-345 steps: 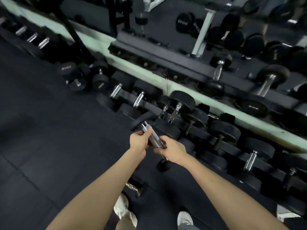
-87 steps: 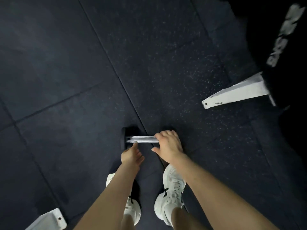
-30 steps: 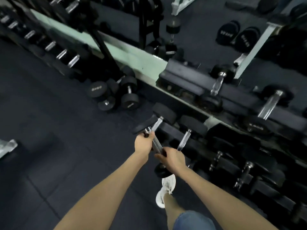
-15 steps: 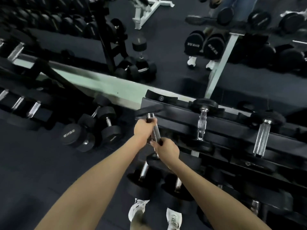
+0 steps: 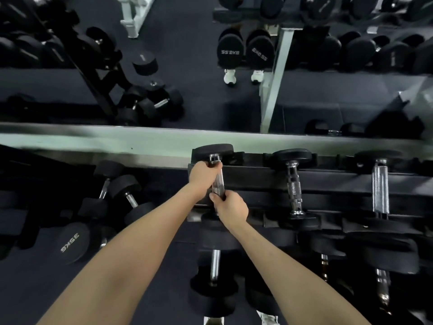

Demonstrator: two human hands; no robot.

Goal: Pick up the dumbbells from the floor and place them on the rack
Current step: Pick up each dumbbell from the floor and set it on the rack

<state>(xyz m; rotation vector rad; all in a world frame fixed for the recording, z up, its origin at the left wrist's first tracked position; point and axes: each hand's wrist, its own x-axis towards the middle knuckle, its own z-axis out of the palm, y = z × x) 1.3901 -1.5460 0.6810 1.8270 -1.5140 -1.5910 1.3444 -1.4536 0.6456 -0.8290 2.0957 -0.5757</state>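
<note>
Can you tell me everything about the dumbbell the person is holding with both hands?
The dumbbell has a shiny, rough-textured metal handle and round black ends that look rubbery. It points away from the person, at the left end of the rack's top shelf. The left hand grips near the far end, the right hand near the close end, which is mostly hidden.

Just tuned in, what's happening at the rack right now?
A person has both hands on one dumbbell, left hand high on the handle, right hand lower. Its far head sits at the left end of the rack's top tier, beside two dumbbells already racked. More lie on the floor at left.
</note>
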